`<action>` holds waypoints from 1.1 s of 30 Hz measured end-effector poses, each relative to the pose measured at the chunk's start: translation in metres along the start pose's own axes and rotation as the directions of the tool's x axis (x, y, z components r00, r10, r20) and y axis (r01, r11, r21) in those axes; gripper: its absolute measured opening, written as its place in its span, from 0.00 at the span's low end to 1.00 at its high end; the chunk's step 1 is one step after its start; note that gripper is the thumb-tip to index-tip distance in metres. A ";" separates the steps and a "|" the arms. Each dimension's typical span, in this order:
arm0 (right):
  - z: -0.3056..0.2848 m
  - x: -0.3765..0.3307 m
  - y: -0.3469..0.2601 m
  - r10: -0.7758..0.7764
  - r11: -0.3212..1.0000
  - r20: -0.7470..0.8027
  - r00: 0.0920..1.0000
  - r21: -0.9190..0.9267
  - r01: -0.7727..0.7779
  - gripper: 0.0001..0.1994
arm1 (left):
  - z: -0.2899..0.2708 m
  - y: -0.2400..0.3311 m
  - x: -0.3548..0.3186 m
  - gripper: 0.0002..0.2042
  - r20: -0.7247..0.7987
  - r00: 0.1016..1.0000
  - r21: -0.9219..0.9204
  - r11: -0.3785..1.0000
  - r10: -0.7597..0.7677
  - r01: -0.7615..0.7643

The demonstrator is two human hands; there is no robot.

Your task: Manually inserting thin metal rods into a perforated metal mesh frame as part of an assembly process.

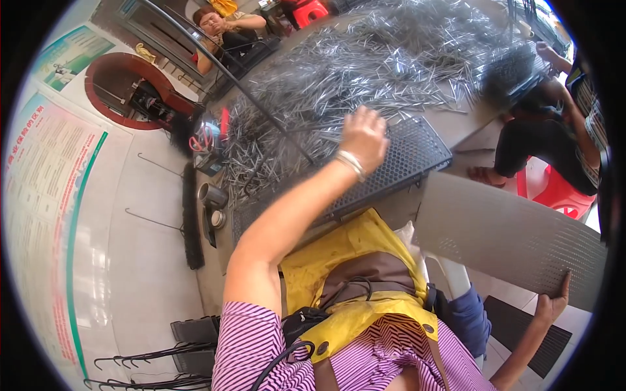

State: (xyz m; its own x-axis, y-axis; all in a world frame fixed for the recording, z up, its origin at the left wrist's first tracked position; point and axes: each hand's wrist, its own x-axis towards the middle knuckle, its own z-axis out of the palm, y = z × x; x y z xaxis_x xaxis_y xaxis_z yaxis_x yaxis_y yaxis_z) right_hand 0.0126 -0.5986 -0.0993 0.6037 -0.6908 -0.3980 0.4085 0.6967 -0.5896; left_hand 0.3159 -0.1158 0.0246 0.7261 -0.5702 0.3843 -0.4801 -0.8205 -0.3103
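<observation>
My left hand, with a pale bracelet at its wrist, is over the dark perforated tray. Its fingers look curled downward; their tips and anything in them are hidden. Thin silvery metal rods lie in a big tangled heap just beyond the tray. At the far right, my right hand grips the lower edge of a grey perforated metal sheet. That sheet is held tilted beside my lap, apart from the tray. A yellow apron covers my lap.
A dark bar crosses above the heap. A metal cup and a container with red-handled tools stand at the left. One person sits across the table, another at the right. Dark hooks stick out lower left.
</observation>
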 end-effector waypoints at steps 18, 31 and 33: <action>-0.044 0.021 0.023 -0.448 0.152 0.377 0.811 -0.862 0.484 0.37 | 0.018 -0.068 0.006 0.25 0.373 0.865 0.117 0.942 -0.335 0.314; -0.070 0.057 0.069 -0.162 0.776 0.050 0.985 -0.611 0.159 0.12 | 0.001 -0.050 -0.014 0.22 0.212 0.961 0.022 0.984 -0.175 0.174; -0.069 0.057 0.069 -0.095 0.848 0.029 0.995 -0.522 0.096 0.12 | -0.004 -0.048 -0.019 0.21 0.153 0.980 -0.005 0.991 -0.129 0.131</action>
State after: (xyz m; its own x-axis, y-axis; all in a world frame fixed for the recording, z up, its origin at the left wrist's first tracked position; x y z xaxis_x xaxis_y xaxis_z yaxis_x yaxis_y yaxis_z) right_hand 0.0286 -0.6031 -0.2111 0.5818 -0.7477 -0.3201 0.0465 0.4235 -0.9047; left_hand 0.3234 -0.0658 0.0361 0.8484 -0.4469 0.2837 -0.3831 -0.8883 -0.2534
